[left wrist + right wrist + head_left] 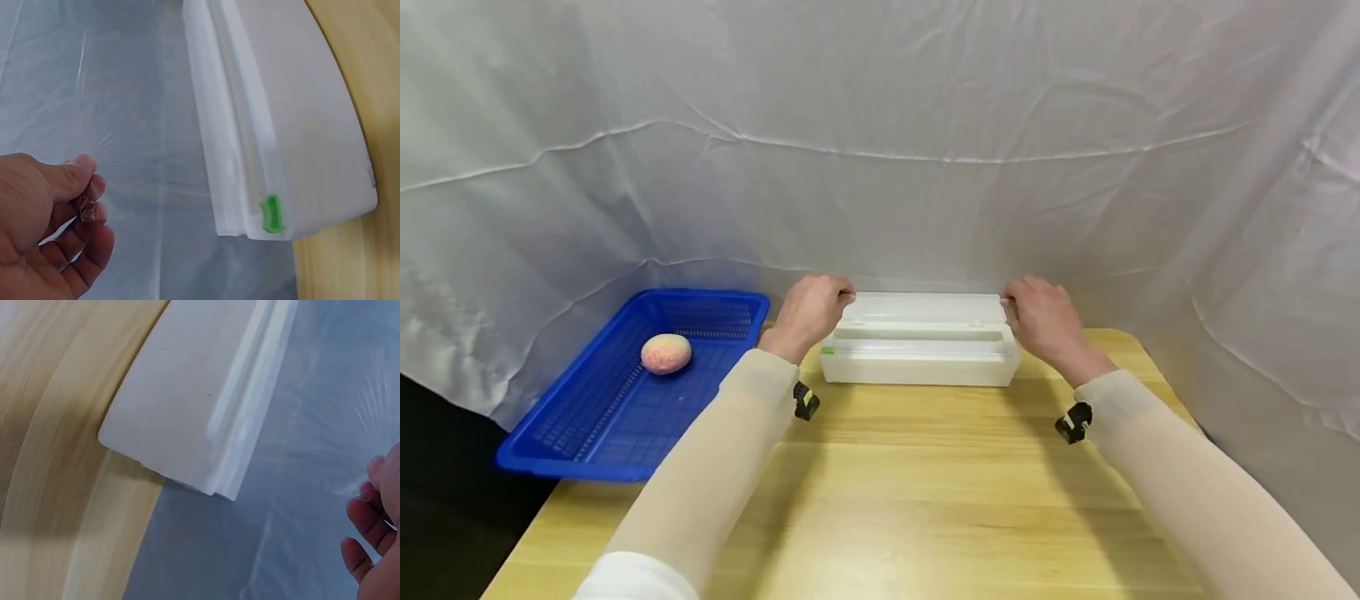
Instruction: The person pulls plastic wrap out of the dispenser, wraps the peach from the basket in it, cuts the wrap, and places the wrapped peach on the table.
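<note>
A white cling film dispenser box lies lengthwise at the back of the table, with a green slider at its left end. Clear cling film stretches off the box's far side, with creases fanning out from both hands. At the box's back left corner, my left hand pinches a crumpled edge of the film between thumb and fingers. My right hand pinches the film at the back right corner; its grip is partly cut off in the right wrist view. A whitish panel shows between the hands.
To the left stands a blue plastic basket holding a pink and cream peach-like fruit. Grey cloth hangs behind and at both sides. The wooden table extends in front of the box, between both forearms.
</note>
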Demonstrator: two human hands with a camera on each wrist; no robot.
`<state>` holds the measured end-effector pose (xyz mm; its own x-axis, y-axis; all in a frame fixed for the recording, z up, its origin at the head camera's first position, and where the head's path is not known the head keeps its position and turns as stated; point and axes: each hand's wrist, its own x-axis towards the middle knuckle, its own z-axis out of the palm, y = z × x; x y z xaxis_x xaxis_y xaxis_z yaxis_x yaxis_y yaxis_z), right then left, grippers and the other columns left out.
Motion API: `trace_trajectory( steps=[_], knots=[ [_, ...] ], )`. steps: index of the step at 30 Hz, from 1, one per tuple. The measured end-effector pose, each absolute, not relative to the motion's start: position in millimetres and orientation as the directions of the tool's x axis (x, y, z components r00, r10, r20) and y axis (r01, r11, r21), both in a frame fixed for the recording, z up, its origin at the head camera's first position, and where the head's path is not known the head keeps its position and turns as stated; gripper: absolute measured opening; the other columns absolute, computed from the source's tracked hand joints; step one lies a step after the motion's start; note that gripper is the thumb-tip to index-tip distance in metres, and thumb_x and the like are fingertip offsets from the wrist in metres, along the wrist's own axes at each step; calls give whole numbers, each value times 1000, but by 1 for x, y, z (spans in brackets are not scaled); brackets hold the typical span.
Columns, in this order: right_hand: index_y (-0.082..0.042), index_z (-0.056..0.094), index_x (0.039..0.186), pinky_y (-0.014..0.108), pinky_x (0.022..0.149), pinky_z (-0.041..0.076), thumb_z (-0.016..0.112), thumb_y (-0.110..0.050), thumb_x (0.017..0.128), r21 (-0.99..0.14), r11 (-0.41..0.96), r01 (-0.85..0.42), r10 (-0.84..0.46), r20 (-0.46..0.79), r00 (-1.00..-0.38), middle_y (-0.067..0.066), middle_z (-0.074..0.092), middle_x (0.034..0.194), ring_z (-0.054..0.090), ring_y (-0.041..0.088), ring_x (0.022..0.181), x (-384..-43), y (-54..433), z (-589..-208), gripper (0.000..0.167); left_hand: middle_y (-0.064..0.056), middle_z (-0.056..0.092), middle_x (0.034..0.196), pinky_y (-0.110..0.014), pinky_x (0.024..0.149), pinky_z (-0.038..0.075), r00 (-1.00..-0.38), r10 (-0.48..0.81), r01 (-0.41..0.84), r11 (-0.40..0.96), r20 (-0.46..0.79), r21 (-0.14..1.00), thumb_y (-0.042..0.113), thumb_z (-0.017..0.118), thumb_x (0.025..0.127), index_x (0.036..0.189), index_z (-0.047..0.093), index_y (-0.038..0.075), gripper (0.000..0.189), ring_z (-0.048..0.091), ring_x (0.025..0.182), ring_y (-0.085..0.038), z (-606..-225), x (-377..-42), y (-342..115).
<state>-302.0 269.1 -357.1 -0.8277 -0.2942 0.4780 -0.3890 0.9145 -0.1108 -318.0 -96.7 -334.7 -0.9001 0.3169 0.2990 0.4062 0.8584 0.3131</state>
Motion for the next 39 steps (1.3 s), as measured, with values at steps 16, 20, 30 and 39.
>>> trace_trajectory(
  steps=[16, 20, 30, 39],
  knots=[
    [-1, 69, 100, 61, 84, 48, 67, -8, 102, -148, 891, -428, -279, 565, -777, 16, 66, 91, 62, 38, 87, -278, 273, -340, 8, -7, 79, 110, -44, 92, 59, -848, 303, 449, 847, 435, 285, 23, 66, 106, 114, 79, 12, 19, 72, 103, -29, -319, -297, -96],
    [-1, 68, 97, 60, 83, 48, 67, -7, 102, -149, 885, -441, -276, 597, -754, 15, 64, 89, 61, 37, 85, -271, 273, -338, 7, -7, 80, 109, -44, 93, 58, -827, 306, 469, 837, 472, 280, 22, 67, 106, 112, 80, 12, 17, 72, 104, -29, -316, -290, -97],
    [0, 69, 96, 57, 80, 48, 71, -6, 100, -153, 868, -473, -259, 673, -692, 15, 65, 88, 61, 36, 82, -256, 272, -333, 8, -7, 80, 106, -44, 93, 58, -780, 305, 512, 813, 547, 277, 19, 67, 105, 107, 81, 11, 16, 71, 103, -30, -311, -276, -99],
    [2, 68, 96, 54, 75, 46, 72, -3, 98, -165, 843, -512, -231, 749, -621, 17, 65, 87, 60, 36, 80, -248, 271, -331, 6, -10, 80, 104, -44, 95, 57, -714, 318, 571, 780, 623, 256, 19, 68, 104, 106, 81, 8, 17, 71, 102, -32, -308, -265, -100]
  ],
)
